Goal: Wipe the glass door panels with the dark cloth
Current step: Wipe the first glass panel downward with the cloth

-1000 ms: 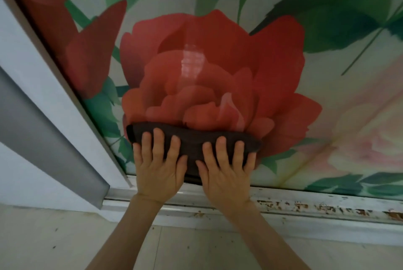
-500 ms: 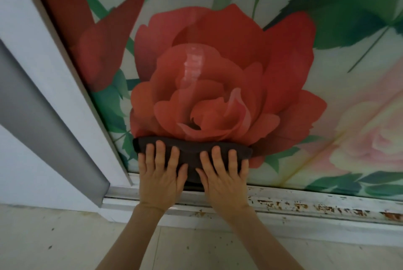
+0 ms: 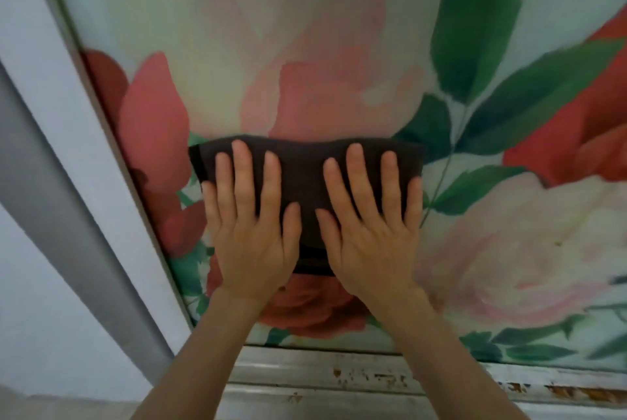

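A dark brown cloth (image 3: 305,175), folded into a wide band, lies flat against the glass door panel (image 3: 339,46), which is printed with red and pale pink roses and green leaves. My left hand (image 3: 252,219) presses on the cloth's left half with fingers spread. Beside it, my right hand (image 3: 368,219) presses on the right half the same way. Both palms cover the cloth's lower edge. The cloth sits well above the panel's bottom rail.
A white door frame (image 3: 84,148) and a grey strip (image 3: 40,189) run diagonally down the left side. The bottom rail (image 3: 373,375) is white with rust-coloured chipped spots. A pale wall lies at the far left.
Both hands have slid the cloth upward on the glass, from just above the bottom rail to well over the red rose. The view has tilted up with them.
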